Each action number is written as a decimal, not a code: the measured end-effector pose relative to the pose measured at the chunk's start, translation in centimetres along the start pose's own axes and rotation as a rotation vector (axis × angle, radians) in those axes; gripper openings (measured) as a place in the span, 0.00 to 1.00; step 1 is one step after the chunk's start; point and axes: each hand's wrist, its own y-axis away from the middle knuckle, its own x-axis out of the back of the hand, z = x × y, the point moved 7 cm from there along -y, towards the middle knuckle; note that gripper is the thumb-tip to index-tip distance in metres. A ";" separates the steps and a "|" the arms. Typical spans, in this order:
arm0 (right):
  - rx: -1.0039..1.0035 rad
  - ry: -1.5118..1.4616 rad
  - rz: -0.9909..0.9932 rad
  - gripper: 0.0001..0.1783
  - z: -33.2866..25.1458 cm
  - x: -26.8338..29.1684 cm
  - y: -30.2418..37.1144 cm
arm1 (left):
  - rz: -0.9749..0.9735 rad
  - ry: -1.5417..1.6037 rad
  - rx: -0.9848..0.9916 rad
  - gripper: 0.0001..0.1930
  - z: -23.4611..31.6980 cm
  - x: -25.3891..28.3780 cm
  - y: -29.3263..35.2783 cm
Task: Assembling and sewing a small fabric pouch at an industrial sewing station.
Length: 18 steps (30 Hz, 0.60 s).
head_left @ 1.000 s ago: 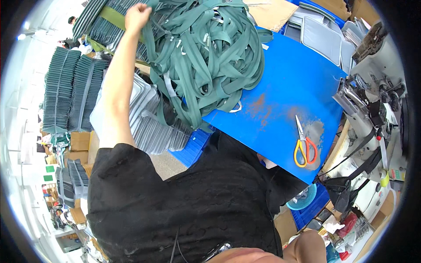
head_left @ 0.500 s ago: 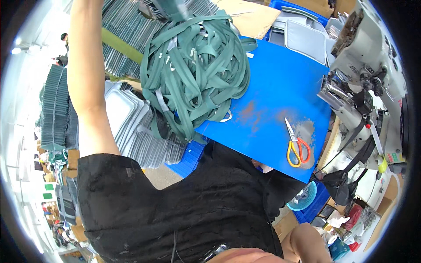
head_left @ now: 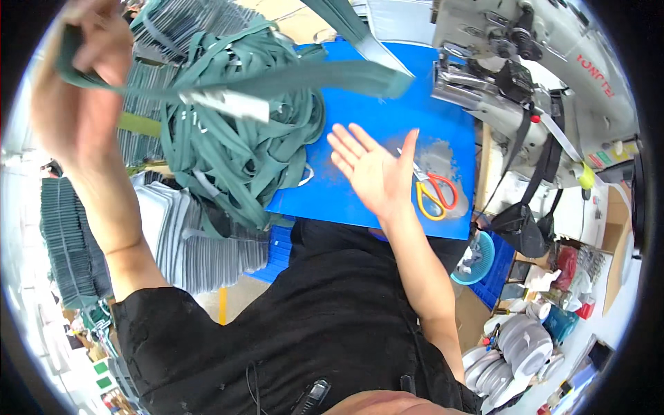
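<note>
Raised at the upper left, my left hand (head_left: 97, 83) is blurred, its fingers curled round one end of a long green fabric strip (head_left: 297, 79). The strip stretches rightward through the air, with a white piece along it. Below it lies a big tangled heap of the same green strips (head_left: 235, 138), with small white bits among them. My right hand (head_left: 370, 169) is over the blue work surface (head_left: 346, 200), palm up, its fingers spread and nothing in it. Just right of that hand lie scissors (head_left: 432, 197) with one yellow and one red handle loop, blade tips partly hidden behind the thumb.
A sewing machine (head_left: 512, 76) stands on the right, black straps hanging from it. Stacks of grey panels (head_left: 214, 259) and dark green panels (head_left: 66, 242) stand to the left. A light-blue basket (head_left: 477, 259) is below the work surface's right corner.
My left hand has come lower into view with a green strip drawn out in the air. My right hand has risen over the blue surface. The whole view has shifted.
</note>
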 end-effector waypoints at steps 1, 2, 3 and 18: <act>0.015 0.004 0.005 0.48 -1.4 0.0 -0.6 | 0.219 0.120 0.054 0.13 -2.5 1.3 1.3; 0.083 -0.011 -0.033 0.43 -3.2 -0.5 -1.3 | 0.354 0.153 0.137 0.16 -4.8 3.4 3.0; 0.198 -0.009 -0.052 0.39 -6.7 -0.3 -1.2 | 0.454 0.225 0.232 0.20 -9.1 6.3 4.2; 0.825 2.524 0.164 0.14 -11.6 6.9 9.0 | 0.630 -2.055 0.201 0.14 -0.6 19.1 17.9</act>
